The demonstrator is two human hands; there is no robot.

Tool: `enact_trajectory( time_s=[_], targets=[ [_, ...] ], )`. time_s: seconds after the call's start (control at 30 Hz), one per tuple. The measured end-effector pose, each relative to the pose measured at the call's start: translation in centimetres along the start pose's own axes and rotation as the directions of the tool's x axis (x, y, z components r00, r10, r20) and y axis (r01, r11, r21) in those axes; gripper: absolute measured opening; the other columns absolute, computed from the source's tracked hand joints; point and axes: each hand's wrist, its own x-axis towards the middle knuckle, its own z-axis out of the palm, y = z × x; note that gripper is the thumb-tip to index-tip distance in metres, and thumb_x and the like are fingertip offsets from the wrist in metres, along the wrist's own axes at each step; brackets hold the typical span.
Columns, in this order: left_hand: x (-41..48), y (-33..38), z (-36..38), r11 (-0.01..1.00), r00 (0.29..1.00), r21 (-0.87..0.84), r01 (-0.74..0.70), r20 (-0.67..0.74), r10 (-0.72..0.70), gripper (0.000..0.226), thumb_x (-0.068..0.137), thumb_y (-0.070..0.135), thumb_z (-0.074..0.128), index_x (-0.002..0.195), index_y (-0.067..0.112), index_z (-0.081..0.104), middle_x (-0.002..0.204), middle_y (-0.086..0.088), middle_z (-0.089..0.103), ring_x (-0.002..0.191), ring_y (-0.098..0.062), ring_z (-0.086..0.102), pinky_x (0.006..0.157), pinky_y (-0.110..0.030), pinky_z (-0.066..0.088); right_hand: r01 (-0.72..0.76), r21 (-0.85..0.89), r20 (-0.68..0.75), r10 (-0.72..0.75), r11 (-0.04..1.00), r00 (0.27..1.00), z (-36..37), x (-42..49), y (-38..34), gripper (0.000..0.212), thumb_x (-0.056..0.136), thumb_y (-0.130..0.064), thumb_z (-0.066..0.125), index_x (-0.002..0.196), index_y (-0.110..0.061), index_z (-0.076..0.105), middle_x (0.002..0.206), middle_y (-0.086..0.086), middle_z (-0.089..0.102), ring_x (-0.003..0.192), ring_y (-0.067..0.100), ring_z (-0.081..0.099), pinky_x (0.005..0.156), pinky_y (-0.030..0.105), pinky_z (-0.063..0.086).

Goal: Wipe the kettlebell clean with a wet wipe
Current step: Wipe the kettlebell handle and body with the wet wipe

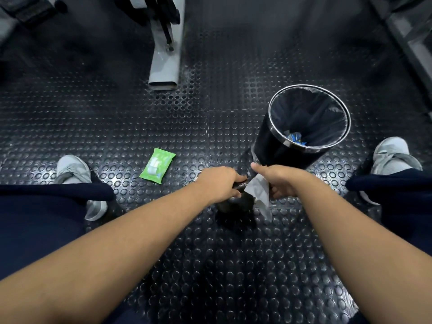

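Note:
A black kettlebell [236, 208] stands on the studded rubber floor between my feet. My left hand [219, 182] grips its handle from the left side. My right hand [279, 181] holds a white wet wipe [259, 192] against the right side of the handle, thumb pointing up. The wipe's loose end hangs down beside the kettlebell's body. Most of the handle is hidden under both hands.
A green wet wipe pack [157, 166] lies on the floor to the left. A black bin [275, 146] with a liner and some rubbish stands just beyond my right hand. A grey machine leg [164, 66] lies further ahead. My shoes [74, 170] sit at either side.

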Motion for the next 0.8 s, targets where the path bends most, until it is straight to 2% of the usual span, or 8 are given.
enact_trajectory(
  time_s=[0.13,0.23,0.37,0.43,0.5,0.63,0.73,0.8],
  targets=[
    [-0.3,0.1,-0.1,1.000,1.000,0.017,-0.007,0.010,0.006,0.059,0.094,0.052,0.066,0.149,0.052,0.045,0.126,0.005,0.064,0.114,-0.021,0.064,0.084,-0.043,0.057,-0.002,-0.219,-0.097,-0.020,0.976,0.995,0.1,-1.1,-1.9,0.082,0.095,-0.078,0.036,0.146,-0.014,0.049,0.141,0.021,0.056,0.118,0.042,0.061,0.107,0.052,0.046],
    [-0.3,0.1,-0.1,1.000,1.000,0.011,-0.002,0.008,0.002,0.057,0.093,0.053,0.066,0.147,0.050,0.048,0.128,0.005,0.063,0.116,-0.022,0.063,0.086,-0.041,0.054,0.059,-0.285,-0.191,-0.117,0.957,0.974,1.4,-0.5,-0.7,0.084,0.097,-0.075,0.036,0.139,-0.005,0.058,0.129,0.020,0.065,0.116,0.036,0.062,0.104,0.043,0.046],
    [-0.2,-0.1,0.3,1.000,1.000,0.009,-0.011,0.000,0.011,0.047,0.093,0.053,0.066,0.138,0.047,0.056,0.125,0.007,0.065,0.116,-0.022,0.064,0.087,-0.042,0.055,0.119,0.276,-0.098,-0.095,0.954,0.991,1.8,2.7,3.3,0.110,0.056,-0.100,0.057,0.131,-0.019,0.065,0.124,0.015,0.071,0.117,0.037,0.066,0.104,0.044,0.048],
    [-0.2,-0.1,0.2,1.000,1.000,-0.002,-0.014,0.001,0.014,0.051,0.093,0.053,0.067,0.142,0.050,0.053,0.127,0.008,0.065,0.117,-0.020,0.063,0.088,-0.041,0.054,0.108,0.431,-0.044,-0.099,0.896,0.994,2.0,2.5,3.9,0.080,0.083,-0.084,0.051,0.129,-0.021,0.067,0.127,0.016,0.071,0.123,0.036,0.065,0.106,0.045,0.052],
    [-0.1,-0.1,0.3,1.000,1.000,-0.011,-0.010,0.005,0.010,0.055,0.093,0.052,0.067,0.144,0.054,0.049,0.129,0.009,0.065,0.118,-0.019,0.063,0.089,-0.040,0.054,0.076,0.471,-0.029,-0.070,0.879,0.997,1.9,2.3,3.9,0.070,0.098,-0.070,0.042,0.132,-0.014,0.066,0.119,0.013,0.075,0.109,0.030,0.071,0.094,0.040,0.057],
    [0.2,-0.1,0.4,1.000,1.000,-0.025,0.016,0.001,-0.016,0.059,0.091,0.052,0.069,0.146,0.053,0.048,0.131,0.010,0.065,0.119,-0.019,0.064,0.081,-0.035,0.050,0.014,0.290,0.013,-0.019,0.957,1.000,1.2,2.2,2.0,0.079,0.096,-0.074,0.038,0.139,-0.010,0.055,0.120,0.020,0.073,0.114,0.038,0.069,0.106,0.055,0.050],
    [0.3,-0.1,0.3,0.999,1.000,-0.033,0.018,0.010,-0.017,0.058,0.092,0.052,0.069,0.146,0.053,0.048,0.126,0.009,0.066,0.114,-0.020,0.065,0.073,-0.033,0.044,-0.029,0.082,-0.007,0.030,0.996,1.000,0.0,0.7,-0.3,0.099,0.085,-0.085,0.043,0.155,-0.014,0.037,0.148,0.019,0.054,0.132,0.041,0.055,0.113,0.055,0.042],
    [0.4,-0.1,0.3,0.999,1.000,-0.031,0.018,0.017,-0.017,0.056,0.091,0.052,0.069,0.144,0.054,0.049,0.121,0.008,0.066,0.111,-0.020,0.065,0.072,-0.033,0.045,-0.025,-0.028,-0.062,0.023,0.999,0.998,-0.2,0.0,-1.3,0.099,0.086,-0.085,0.042,0.156,-0.015,0.037,0.153,0.018,0.048,0.134,0.042,0.051,0.112,0.053,0.042]
  ],
)
